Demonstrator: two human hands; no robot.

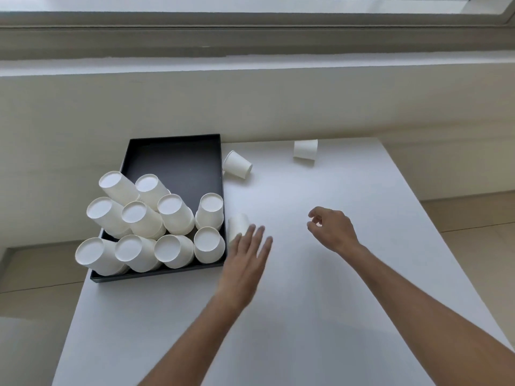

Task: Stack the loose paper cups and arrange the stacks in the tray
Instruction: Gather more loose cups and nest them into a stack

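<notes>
A black tray [178,162] sits at the table's left, its near half filled with several upside-down stacks of white paper cups [156,221]. One loose cup [237,225] stands just outside the tray's right wall, and my left hand [245,257], blurred with fingers spread, is right in front of it, touching or nearly so. A second loose cup [237,164] lies on its side by the tray's far right corner. A third [305,149] stands upside down near the table's far edge. My right hand [331,228] hovers mid-table, fingers loosely curled, holding nothing.
The white table [320,288] ends at a pale wall below a window sill [250,65]. The tray's far half shows bare black floor. Tiled floor lies off the table's left and right edges.
</notes>
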